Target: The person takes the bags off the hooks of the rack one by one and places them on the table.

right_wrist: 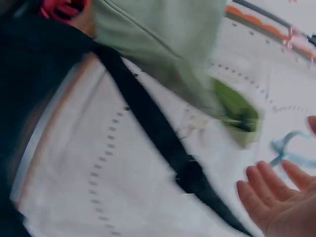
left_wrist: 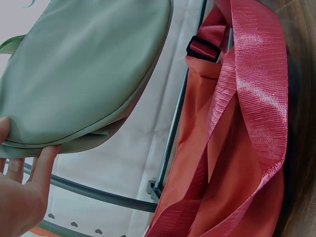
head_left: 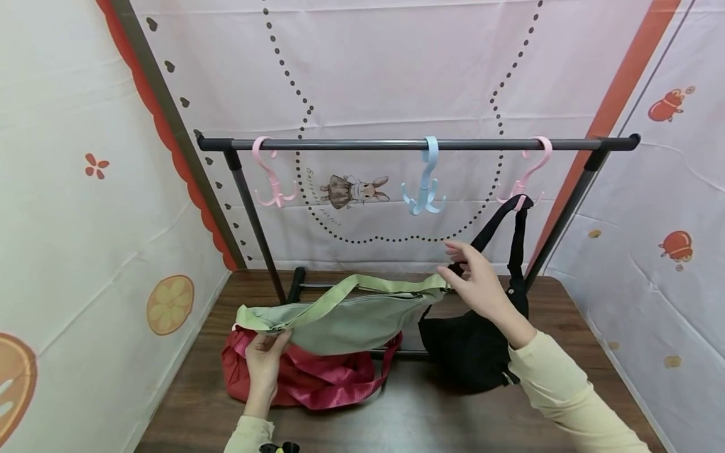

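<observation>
A light green shoulder bag (head_left: 357, 324) is held up in front of the rack, its strap (head_left: 334, 299) lying across the top. My left hand (head_left: 263, 365) pinches the bag's left end between thumb and fingers; the left wrist view shows the fingers under its lower edge. At the other end, my right hand (head_left: 481, 289) is raised with fingers apart and nothing between them. The right wrist view, partly blurred, shows a gap between those fingers and the green bag's end (right_wrist: 242, 123). Below the green bag lies a red bag (head_left: 238, 371) with a shiny strap (left_wrist: 261, 84).
A dark rack bar (head_left: 351, 145) carries a left pink hook (head_left: 275, 189), a blue hook (head_left: 423, 192) and a right pink hook (head_left: 540, 160). From the right hook a black bag (head_left: 459, 352) hangs by its strap. The rack stands on a wooden table (head_left: 430, 421) before printed cloth walls.
</observation>
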`<control>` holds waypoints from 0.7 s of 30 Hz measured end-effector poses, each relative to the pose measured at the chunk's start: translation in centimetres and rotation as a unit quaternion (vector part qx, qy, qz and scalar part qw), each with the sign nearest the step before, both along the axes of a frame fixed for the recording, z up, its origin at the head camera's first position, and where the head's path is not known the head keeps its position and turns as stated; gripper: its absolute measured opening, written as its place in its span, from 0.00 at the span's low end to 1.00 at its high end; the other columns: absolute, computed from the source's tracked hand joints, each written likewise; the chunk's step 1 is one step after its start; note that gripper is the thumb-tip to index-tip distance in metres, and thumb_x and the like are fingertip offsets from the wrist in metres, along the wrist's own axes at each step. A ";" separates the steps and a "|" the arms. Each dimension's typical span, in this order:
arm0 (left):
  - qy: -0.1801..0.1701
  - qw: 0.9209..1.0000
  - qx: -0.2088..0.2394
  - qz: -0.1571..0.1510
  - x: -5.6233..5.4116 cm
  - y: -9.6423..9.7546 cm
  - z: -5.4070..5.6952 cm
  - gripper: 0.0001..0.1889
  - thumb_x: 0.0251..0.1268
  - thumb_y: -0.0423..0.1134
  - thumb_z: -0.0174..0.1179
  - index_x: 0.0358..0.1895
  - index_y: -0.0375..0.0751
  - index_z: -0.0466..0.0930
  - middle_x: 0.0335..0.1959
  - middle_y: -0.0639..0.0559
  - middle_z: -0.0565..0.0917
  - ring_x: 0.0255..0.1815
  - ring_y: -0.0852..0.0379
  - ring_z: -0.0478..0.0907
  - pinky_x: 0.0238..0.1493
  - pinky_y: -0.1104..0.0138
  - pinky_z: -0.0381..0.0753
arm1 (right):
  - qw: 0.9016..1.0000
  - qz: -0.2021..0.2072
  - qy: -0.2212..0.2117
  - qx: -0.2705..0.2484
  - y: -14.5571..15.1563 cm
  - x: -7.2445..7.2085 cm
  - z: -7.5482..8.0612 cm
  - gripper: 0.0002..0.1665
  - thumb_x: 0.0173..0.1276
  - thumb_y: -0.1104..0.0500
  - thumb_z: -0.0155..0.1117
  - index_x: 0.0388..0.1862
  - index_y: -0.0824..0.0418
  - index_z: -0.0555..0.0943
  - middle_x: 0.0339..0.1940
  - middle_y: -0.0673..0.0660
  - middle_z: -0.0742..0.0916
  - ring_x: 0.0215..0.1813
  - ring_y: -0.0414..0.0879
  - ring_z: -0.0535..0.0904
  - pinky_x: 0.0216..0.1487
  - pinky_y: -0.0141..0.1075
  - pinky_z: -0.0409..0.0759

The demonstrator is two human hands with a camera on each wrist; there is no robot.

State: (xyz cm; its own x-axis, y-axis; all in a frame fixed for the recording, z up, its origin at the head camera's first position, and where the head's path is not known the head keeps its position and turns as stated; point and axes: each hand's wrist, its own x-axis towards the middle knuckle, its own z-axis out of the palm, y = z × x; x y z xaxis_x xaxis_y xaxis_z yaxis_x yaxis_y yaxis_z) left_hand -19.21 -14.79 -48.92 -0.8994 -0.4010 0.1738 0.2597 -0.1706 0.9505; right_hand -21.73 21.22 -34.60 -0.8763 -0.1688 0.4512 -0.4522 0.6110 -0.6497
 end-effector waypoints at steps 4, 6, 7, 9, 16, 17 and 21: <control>0.009 1.000 0.016 -0.008 -0.2 0.0 0.2 0.10 0.54 0.23 0.59 0.26 0.45 0.80 0.23 0.57 0.81 0.25 0.66 0.78 0.28 0.72 0.79 | 0.996 0.013 -0.012 -0.092 0.8 0.8 -2.4 0.30 0.63 0.64 0.59 0.63 0.64 0.63 0.54 0.64 0.75 0.53 0.55 0.72 0.53 0.47 0.72; 0.019 1.000 0.019 -0.017 -0.3 0.0 0.1 0.07 0.54 0.24 0.60 0.27 0.41 0.79 0.24 0.56 0.81 0.26 0.65 0.79 0.29 0.71 0.80 | 0.991 0.027 -0.023 -0.130 0.9 1.2 -3.6 0.32 0.63 0.66 0.58 0.65 0.65 0.61 0.55 0.65 0.74 0.54 0.52 0.72 0.52 0.39 0.73; 0.028 0.999 0.017 -0.022 -0.3 0.0 0.0 0.05 0.55 0.25 0.60 0.29 0.40 0.79 0.25 0.56 0.82 0.28 0.65 0.79 0.29 0.70 0.80 | 0.988 0.034 -0.029 -0.150 0.9 1.2 -4.2 0.32 0.63 0.67 0.58 0.65 0.65 0.60 0.55 0.65 0.73 0.54 0.49 0.72 0.52 0.34 0.74; 0.050 0.998 0.022 -0.035 -0.5 0.0 -0.2 0.02 0.55 0.27 0.61 0.31 0.36 0.79 0.27 0.54 0.82 0.29 0.64 0.79 0.30 0.69 0.81 | 0.980 0.045 -0.042 -0.190 0.8 1.4 -5.1 0.34 0.62 0.69 0.57 0.66 0.66 0.58 0.55 0.64 0.72 0.53 0.42 0.71 0.51 0.26 0.72; 0.115 0.985 0.081 -0.098 -1.9 -0.4 -2.1 0.04 0.56 0.28 0.60 0.35 0.34 0.79 0.29 0.51 0.82 0.30 0.63 0.79 0.31 0.71 0.80 | 0.954 0.065 -0.086 -0.279 -0.6 1.8 -7.3 0.35 0.60 0.73 0.56 0.65 0.73 0.55 0.51 0.55 0.71 0.51 0.34 0.71 0.50 0.23 0.72; 0.087 0.990 0.074 -0.080 -1.1 0.1 -0.5 0.04 0.56 0.26 0.59 0.34 0.35 0.79 0.28 0.52 0.82 0.29 0.63 0.79 0.30 0.71 0.80 | 0.952 0.066 -0.092 -0.284 -0.8 1.8 -7.5 0.34 0.60 0.73 0.56 0.64 0.73 0.56 0.51 0.56 0.72 0.51 0.35 0.72 0.51 0.24 0.72; 0.092 0.988 0.077 -0.098 -2.1 -0.2 -1.7 0.05 0.58 0.24 0.56 0.35 0.33 0.79 0.26 0.51 0.82 0.29 0.62 0.81 0.31 0.68 0.81 | 0.947 0.072 -0.101 -0.297 -1.7 1.6 -8.1 0.31 0.58 0.73 0.58 0.61 0.72 0.61 0.50 0.58 0.74 0.51 0.37 0.73 0.53 0.28 0.72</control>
State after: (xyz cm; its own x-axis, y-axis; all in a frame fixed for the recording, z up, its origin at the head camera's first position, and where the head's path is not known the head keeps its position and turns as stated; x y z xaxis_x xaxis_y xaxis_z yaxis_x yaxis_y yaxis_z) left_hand -21.32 -15.00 -50.57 -0.9215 -0.2570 0.2911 0.3726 -0.3744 0.8491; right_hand -20.08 19.50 -42.75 -0.9425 -0.0612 0.3286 -0.3318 0.0519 -0.9419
